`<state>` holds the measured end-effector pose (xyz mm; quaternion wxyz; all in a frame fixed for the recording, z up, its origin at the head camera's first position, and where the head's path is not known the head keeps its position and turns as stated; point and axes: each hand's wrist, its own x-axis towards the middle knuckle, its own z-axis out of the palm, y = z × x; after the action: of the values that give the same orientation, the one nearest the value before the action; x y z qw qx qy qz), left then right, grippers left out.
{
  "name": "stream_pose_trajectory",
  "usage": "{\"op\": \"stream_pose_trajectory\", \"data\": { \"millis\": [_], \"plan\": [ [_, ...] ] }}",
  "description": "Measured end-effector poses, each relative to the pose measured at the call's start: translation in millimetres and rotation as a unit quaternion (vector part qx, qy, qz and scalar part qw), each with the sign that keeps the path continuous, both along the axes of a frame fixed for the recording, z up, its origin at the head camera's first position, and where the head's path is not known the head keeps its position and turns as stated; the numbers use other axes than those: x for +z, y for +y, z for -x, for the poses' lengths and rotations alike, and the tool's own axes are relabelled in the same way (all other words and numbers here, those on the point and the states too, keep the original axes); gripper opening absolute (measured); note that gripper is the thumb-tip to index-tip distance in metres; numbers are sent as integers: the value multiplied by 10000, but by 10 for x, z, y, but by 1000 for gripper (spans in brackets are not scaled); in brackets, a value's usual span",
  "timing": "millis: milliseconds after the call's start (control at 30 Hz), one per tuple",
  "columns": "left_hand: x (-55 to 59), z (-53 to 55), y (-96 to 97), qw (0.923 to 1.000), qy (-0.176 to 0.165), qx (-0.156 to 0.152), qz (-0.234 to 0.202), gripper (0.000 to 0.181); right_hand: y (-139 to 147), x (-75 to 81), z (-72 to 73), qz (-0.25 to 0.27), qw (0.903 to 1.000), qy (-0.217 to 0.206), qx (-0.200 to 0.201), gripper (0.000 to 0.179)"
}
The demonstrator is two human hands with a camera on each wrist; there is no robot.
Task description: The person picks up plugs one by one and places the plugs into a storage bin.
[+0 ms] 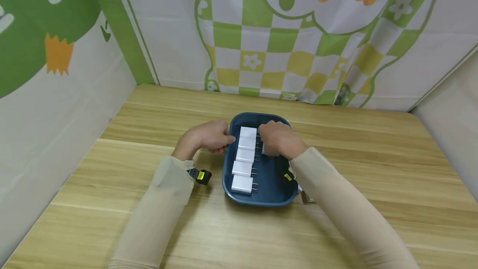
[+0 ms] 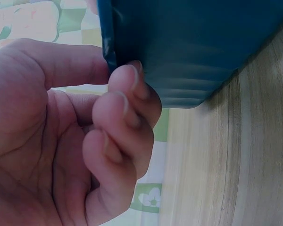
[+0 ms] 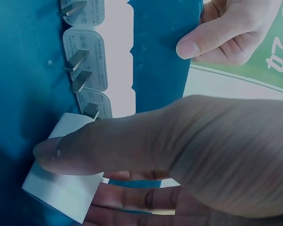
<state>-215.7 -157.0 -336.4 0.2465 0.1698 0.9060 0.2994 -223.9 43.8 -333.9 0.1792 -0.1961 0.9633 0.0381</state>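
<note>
A dark blue tray (image 1: 270, 188) sits on the wooden table. Inside, along its left half, several white plug-in chargers (image 1: 245, 155) form a column with their metal prongs facing right. My left hand (image 1: 213, 136) pinches the tray's left rim, thumb over the edge and fingers curled against the outer wall (image 2: 198, 47). Over the tray's far right part, my right hand (image 1: 280, 138) holds another white charger (image 3: 68, 195). In the right wrist view, the thumb presses its white face and fingers lie beneath; its prongs cannot be made out. This charger is tilted, close beside the column's prongs (image 3: 79, 61).
A small pale object (image 1: 307, 197) lies at the tray's near right corner, mostly hidden under the right forearm. Wooden tabletop (image 1: 373, 169) surrounds the tray. Behind the table hangs a green, yellow and white checked curtain (image 1: 257, 53). Black wrist cameras (image 1: 203, 176) sit at the cuffs.
</note>
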Motion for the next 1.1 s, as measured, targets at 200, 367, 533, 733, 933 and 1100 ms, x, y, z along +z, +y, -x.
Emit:
{"op": "stream_pose_trajectory", "data": {
  "millis": [200, 367, 533, 733, 933, 1100],
  "plan": [
    [-3, -2, -4, 10000, 41, 3, 12, 42, -10, -42, -12, -13, 10000, 67, 32, 33],
    [-4, -1, -2, 10000, 47, -7, 22, 43, -20, -71, -27, 22, 9998, 199, 42, 28],
    [-17, 6, -12, 10000, 91, -28, 25, 43, -18, -77, -35, 86, 9995, 311, 24, 27],
    [-22, 8, -11, 10000, 85, -18, 15, 43, -17, -75, -40, 144, 9993, 338, -16, 26],
    [-33, 12, -16, 9999, 97, -43, -5, 43, -12, -78, -26, 126, 9993, 354, -22, 27],
    [-32, 11, -15, 10000, 82, -48, -21, 43, 6, -74, -33, 153, 9991, 408, -11, 27]
  ]
}}
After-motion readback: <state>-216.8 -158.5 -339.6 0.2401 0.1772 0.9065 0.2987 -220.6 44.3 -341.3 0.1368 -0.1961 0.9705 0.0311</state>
